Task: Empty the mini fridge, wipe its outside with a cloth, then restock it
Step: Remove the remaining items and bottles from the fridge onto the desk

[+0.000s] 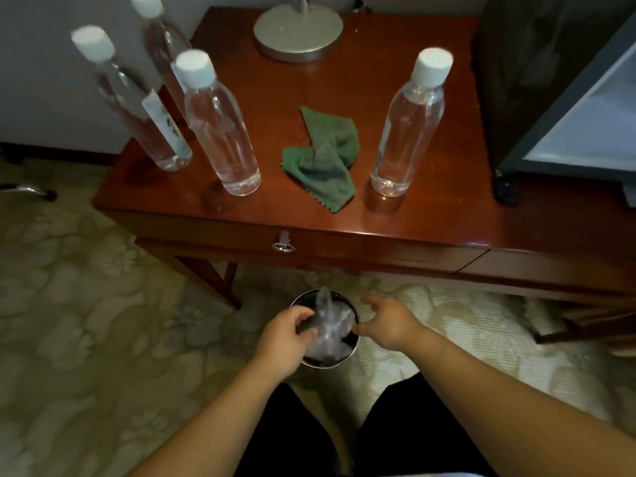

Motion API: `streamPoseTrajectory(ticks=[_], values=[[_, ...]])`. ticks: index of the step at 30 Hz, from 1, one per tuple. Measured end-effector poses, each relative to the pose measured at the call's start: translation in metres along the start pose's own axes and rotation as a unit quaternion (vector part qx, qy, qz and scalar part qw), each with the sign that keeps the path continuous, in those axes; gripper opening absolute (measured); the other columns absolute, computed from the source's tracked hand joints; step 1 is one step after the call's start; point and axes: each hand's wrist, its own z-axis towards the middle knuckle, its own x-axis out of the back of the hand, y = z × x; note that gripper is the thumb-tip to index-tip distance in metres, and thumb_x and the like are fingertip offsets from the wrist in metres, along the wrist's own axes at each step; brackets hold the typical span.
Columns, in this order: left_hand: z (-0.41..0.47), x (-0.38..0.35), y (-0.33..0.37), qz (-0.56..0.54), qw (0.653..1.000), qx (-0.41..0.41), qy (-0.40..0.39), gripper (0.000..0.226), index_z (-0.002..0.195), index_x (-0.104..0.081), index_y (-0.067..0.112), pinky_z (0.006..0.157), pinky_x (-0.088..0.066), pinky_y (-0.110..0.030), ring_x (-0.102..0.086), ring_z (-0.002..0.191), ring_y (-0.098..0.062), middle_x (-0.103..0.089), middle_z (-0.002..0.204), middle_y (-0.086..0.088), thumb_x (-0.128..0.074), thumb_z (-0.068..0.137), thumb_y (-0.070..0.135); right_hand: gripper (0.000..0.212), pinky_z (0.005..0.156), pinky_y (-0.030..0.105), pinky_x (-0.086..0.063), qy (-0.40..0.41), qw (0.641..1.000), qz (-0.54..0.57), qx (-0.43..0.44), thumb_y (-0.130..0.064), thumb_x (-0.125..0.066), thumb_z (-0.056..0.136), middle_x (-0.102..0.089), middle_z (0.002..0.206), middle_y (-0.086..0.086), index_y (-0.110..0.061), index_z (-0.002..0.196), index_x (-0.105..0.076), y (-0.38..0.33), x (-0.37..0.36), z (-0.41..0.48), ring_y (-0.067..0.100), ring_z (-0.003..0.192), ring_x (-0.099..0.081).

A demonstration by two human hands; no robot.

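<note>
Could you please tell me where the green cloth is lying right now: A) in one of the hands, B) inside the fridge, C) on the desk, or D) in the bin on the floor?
C: the green cloth lies crumpled on top of the wooden desk.

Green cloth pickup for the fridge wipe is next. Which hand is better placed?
Right, probably. The right hand hovers open and free beside the bin, while the left hand curls its fingers on the rim. The green cloth lies on the desk, with the mini fridge to its right.
</note>
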Motion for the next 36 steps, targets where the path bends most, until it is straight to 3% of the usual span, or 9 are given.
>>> streamPoseTrajectory(ticks=[2, 5, 8, 11, 14, 19, 22, 26, 36], values=[[-0.024, 0.019, 0.016, -0.009, 1.0, -0.009, 0.006, 0.033, 0.122, -0.065, 0.026, 0.085, -0.039, -0.014, -0.058, 0.111, -0.003, -0.064, 0.117, 0.012, -0.074, 0.09, 0.023, 0.073, 0.097, 0.035, -0.051, 0.011, 1.0, 0.014, -0.014, -0.038, -0.078, 0.083, -0.063, 0.132, 0.008, -0.021, 0.147, -0.047, -0.01, 0.019, -0.028, 0.024, 0.12, -0.06], [-0.072, 0.06, 0.065, -0.014, 1.0, -0.027, 0.004, 0.03, 0.115, -0.064, 0.032, 0.079, -0.038, -0.007, -0.06, 0.107, -0.001, -0.065, 0.112, 0.016, -0.076, 0.088, 0.024, 0.073, 0.098, 0.027, -0.046, 0.022, 0.999, 0.04, -0.007, -0.041, -0.079, 0.082, -0.057, 0.141, 0.004, -0.021, 0.146, -0.049, -0.041, 0.058, -0.094, 0.021, 0.126, -0.056], [-0.117, 0.105, 0.124, -0.005, 0.998, -0.056, -0.004, 0.032, 0.114, -0.063, 0.035, 0.083, -0.041, -0.012, -0.059, 0.106, 0.002, -0.064, 0.112, 0.017, -0.077, 0.087, 0.024, 0.071, 0.096, 0.026, -0.046, 0.043, 0.997, 0.056, 0.004, -0.045, -0.08, 0.081, -0.056, 0.143, -0.003, -0.024, 0.143, -0.052, -0.076, 0.099, -0.163, 0.017, 0.121, -0.058], [-0.146, 0.14, 0.176, 0.01, 0.995, -0.099, -0.004, 0.037, 0.116, -0.061, 0.039, 0.083, -0.039, -0.009, -0.055, 0.105, 0.01, -0.061, 0.114, 0.02, -0.077, 0.086, 0.025, 0.066, 0.095, 0.029, -0.05, 0.084, 0.992, 0.088, 0.025, -0.044, -0.082, 0.077, -0.06, 0.133, -0.009, -0.029, 0.137, -0.058, -0.105, 0.137, -0.215, 0.012, 0.116, -0.06], [-0.151, 0.157, 0.214, 0.016, 0.988, -0.153, 0.002, 0.04, 0.12, -0.061, 0.04, 0.092, -0.045, -0.018, -0.056, 0.108, 0.009, -0.061, 0.116, 0.021, -0.077, 0.085, 0.03, 0.064, 0.099, 0.03, -0.049, 0.136, 0.983, 0.103, 0.063, -0.045, -0.083, 0.075, -0.062, 0.126, -0.014, -0.032, 0.133, -0.06, -0.12, 0.164, -0.24, 0.009, 0.117, -0.06], [-0.153, 0.153, 0.257, 0.024, 0.976, -0.214, -0.02, 0.046, 0.128, -0.058, 0.042, 0.099, -0.048, -0.027, -0.055, 0.112, 0.007, -0.059, 0.121, 0.023, -0.076, 0.086, 0.035, 0.066, 0.092, 0.023, -0.048, 0.201, 0.967, 0.137, 0.072, -0.046, -0.083, 0.074, -0.061, 0.13, -0.011, -0.036, 0.134, -0.058, -0.113, 0.191, -0.263, 0.007, 0.115, -0.058], [-0.157, 0.148, 0.28, 0.036, 0.966, -0.252, -0.04, 0.047, 0.129, -0.056, 0.043, 0.098, -0.047, -0.026, -0.054, 0.113, 0.007, -0.059, 0.122, 0.024, -0.075, 0.087, 0.034, 0.068, 0.1, 0.029, -0.049, 0.231, 0.961, 0.138, 0.068, -0.049, -0.081, 0.073, -0.06, 0.132, -0.014, -0.037, 0.134, -0.057, -0.104, 0.203, -0.276, 0.008, 0.119, -0.057], [-0.156, 0.14, 0.306, 0.037, 0.955, -0.291, -0.052, 0.048, 0.131, -0.056, 0.041, 0.095, -0.047, -0.024, -0.055, 0.113, 0.004, -0.058, 0.125, 0.02, -0.074, 0.087, 0.033, 0.06, 0.098, 0.029, -0.05, 0.267, 0.948, 0.162, 0.057, -0.044, -0.082, 0.077, -0.06, 0.116, -0.018, -0.037, 0.133, -0.059, -0.091, 0.218, -0.292, 0.006, 0.116, -0.058], [-0.139, 0.081, 0.376, 0.072, 0.941, -0.319, -0.086, 0.053, 0.134, -0.054, 0.04, 0.101, -0.046, -0.027, -0.053, 0.113, 0.007, -0.056, 0.129, 0.018, -0.075, 0.087, 0.032, 0.049, 0.096, 0.032, -0.052, 0.343, 0.914, 0.218, 0.023, -0.04, -0.081, 0.08, -0.066, 0.115, -0.015, -0.038, 0.126, -0.064, -0.019, 0.269, -0.292, 0.005, 0.109, -0.061]])
